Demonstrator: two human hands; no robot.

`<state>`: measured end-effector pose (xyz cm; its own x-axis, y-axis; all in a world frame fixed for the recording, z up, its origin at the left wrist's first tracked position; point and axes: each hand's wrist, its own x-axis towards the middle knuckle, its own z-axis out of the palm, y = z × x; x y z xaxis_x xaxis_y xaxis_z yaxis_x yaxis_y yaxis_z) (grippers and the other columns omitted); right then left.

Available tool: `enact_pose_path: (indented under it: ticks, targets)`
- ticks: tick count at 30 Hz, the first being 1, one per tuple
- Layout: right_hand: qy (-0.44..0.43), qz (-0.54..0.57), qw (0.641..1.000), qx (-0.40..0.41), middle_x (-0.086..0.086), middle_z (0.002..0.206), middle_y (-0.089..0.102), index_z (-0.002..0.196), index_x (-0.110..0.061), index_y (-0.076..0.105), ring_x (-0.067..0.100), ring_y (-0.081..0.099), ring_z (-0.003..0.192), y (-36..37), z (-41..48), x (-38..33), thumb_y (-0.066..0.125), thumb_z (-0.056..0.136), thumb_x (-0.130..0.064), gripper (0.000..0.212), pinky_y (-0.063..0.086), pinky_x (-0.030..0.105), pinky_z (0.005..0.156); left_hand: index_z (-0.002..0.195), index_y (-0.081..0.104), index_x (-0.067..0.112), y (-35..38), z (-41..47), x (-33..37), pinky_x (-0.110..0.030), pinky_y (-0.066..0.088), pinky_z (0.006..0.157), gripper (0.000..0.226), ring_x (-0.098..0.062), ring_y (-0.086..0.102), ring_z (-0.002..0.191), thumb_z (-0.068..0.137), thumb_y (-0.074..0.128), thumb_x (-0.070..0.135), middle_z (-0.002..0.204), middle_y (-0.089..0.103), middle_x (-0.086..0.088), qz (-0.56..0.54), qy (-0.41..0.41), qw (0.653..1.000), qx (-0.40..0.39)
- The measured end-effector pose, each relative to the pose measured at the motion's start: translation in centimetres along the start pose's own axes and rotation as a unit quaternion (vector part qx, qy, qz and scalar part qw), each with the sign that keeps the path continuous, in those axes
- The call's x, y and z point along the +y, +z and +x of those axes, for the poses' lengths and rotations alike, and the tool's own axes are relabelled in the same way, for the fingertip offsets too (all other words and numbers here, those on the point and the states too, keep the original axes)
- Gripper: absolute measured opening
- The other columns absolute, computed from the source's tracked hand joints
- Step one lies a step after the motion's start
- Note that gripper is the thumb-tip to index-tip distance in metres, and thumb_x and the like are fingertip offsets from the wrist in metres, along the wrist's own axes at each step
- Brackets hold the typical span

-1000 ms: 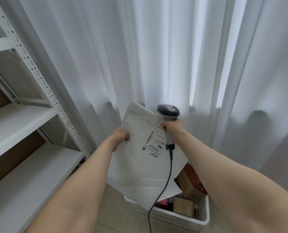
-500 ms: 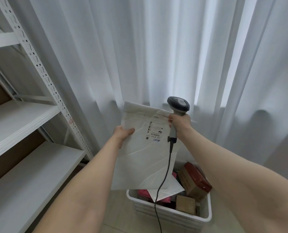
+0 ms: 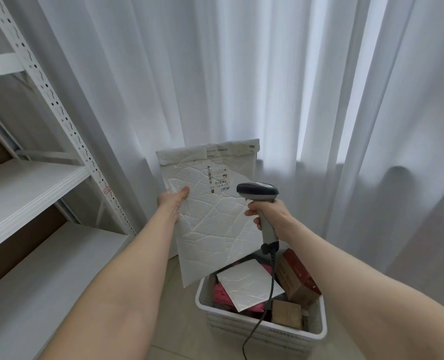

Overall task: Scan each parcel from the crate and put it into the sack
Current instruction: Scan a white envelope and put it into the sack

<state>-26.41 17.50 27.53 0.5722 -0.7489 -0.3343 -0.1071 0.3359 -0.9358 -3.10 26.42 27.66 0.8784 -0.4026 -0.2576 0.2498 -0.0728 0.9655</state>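
Parcel [image 3: 215,219], a white padded envelope, is held upright in the air in front of the curtain [image 3: 241,74], above the far-left corner of the crate [image 3: 265,332]. The left hand [image 3: 172,200] pinches its left edge in the upper half; the thumb lies on the front face and the other fingers are hidden behind. The right hand [image 3: 271,214] is to the right of the parcel, with its fingers curled round the handle of the scanner [image 3: 257,190]. The scanner head overlaps the right part of the parcel, just below and to the right of the label [image 3: 217,178]. The label carries barcodes and lines of print, too small to read; the printed strip on the top flap is also not readable. The cable [image 3: 272,271] hangs from the scanner down across the crate, where a smaller envelope [image 3: 249,285], pink packets [image 3: 220,294] and brown boxes [image 3: 297,279] lie.
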Motion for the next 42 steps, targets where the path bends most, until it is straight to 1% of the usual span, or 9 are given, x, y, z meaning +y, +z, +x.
enact_pose_path:
  ticks: [3,6,9,14,19,26,32,35,42]
  targets:
    - [-0.010,-0.014,1.000,-0.011,0.013,0.082,0.070,0.098,-0.007,0.063,0.014,0.053,0.048,0.0,-0.3,-0.1,0.064,0.087,-0.005,0.011,0.045,0.024,0.047,0.122,0.057,-0.003,-0.4,0.0,0.0,-0.038,0.050,0.084,0.047,-0.033,0.061,0.109,0.080,0.076,0.009,0.122,0.062,-0.019,-0.002,-0.008,1.000,-0.013]
    - [-0.017,-0.026,0.999,-0.016,0.015,0.080,0.069,0.095,-0.006,0.063,0.015,0.051,0.050,0.2,-0.7,-0.5,0.063,0.087,-0.003,0.009,0.044,0.026,0.049,0.124,0.056,-0.003,-0.7,0.2,-0.2,-0.042,0.050,0.090,0.048,-0.033,0.061,0.111,0.081,0.075,0.010,0.124,0.061,-0.020,0.004,-0.014,1.000,-0.016]
    - [-0.012,-0.029,0.999,-0.011,0.014,0.073,0.065,0.093,-0.004,0.063,0.016,0.050,0.051,0.3,-1.1,-0.8,0.061,0.087,-0.002,0.007,0.042,0.026,0.049,0.125,0.055,-0.002,-0.9,0.5,-0.5,-0.047,0.049,0.094,0.051,-0.032,0.060,0.111,0.080,0.076,0.012,0.124,0.061,-0.019,0.019,-0.017,1.000,-0.013]
    - [0.002,-0.033,0.999,0.004,0.013,0.067,0.059,0.096,0.001,0.061,0.017,0.049,0.051,0.2,-1.6,-1.1,0.059,0.087,-0.001,0.010,0.040,0.025,0.048,0.124,0.057,-0.002,-0.9,1.0,-0.6,-0.047,0.049,0.096,0.050,-0.032,0.060,0.112,0.081,0.076,0.012,0.125,0.060,-0.019,0.030,-0.011,0.999,-0.010]
    - [0.009,-0.019,1.000,0.011,0.012,0.066,0.057,0.095,0.000,0.061,0.018,0.050,0.051,-0.1,-1.6,-1.2,0.059,0.086,-0.002,0.009,0.040,0.025,0.048,0.125,0.056,-0.003,-0.8,1.3,-0.5,-0.046,0.049,0.096,0.050,-0.032,0.060,0.112,0.081,0.076,0.012,0.125,0.060,-0.018,0.031,-0.008,0.999,-0.009]
    - [0.009,-0.017,1.000,0.000,0.009,0.062,0.055,0.095,-0.002,0.061,0.016,0.050,0.048,-0.1,-1.4,-1.3,0.060,0.085,-0.003,0.010,0.041,0.024,0.046,0.124,0.056,-0.002,-0.8,1.3,-0.7,-0.048,0.049,0.095,0.049,-0.031,0.060,0.112,0.081,0.075,0.010,0.125,0.060,-0.018,0.024,-0.011,0.999,-0.017]
    - [0.006,-0.024,1.000,-0.008,0.009,0.061,0.053,0.094,-0.004,0.060,0.016,0.049,0.048,-0.1,-1.2,-1.5,0.059,0.085,-0.003,0.009,0.040,0.025,0.046,0.125,0.056,-0.001,-1.1,1.6,-0.6,-0.048,0.049,0.095,0.052,-0.031,0.060,0.112,0.080,0.077,0.014,0.125,0.060,-0.018,0.032,-0.018,0.999,-0.020]
    - [0.007,-0.029,0.999,-0.011,0.008,0.061,0.053,0.089,-0.004,0.060,0.016,0.049,0.047,-0.2,-1.2,-1.6,0.059,0.085,-0.003,0.005,0.041,0.024,0.046,0.125,0.056,-0.001,-1.2,1.7,-0.4,-0.051,0.049,0.096,0.054,-0.031,0.060,0.111,0.079,0.078,0.017,0.124,0.061,-0.019,0.041,-0.023,0.999,-0.021]
    - [0.000,-0.033,0.999,-0.019,0.006,0.057,0.054,0.088,-0.006,0.060,0.015,0.049,0.045,-0.3,-1.0,-2.0,0.059,0.085,-0.003,0.004,0.041,0.023,0.045,0.123,0.057,-0.001,-0.9,1.7,-0.3,-0.047,0.049,0.094,0.049,-0.031,0.060,0.111,0.082,0.076,0.016,0.124,0.061,-0.018,0.044,-0.016,0.999,-0.018]
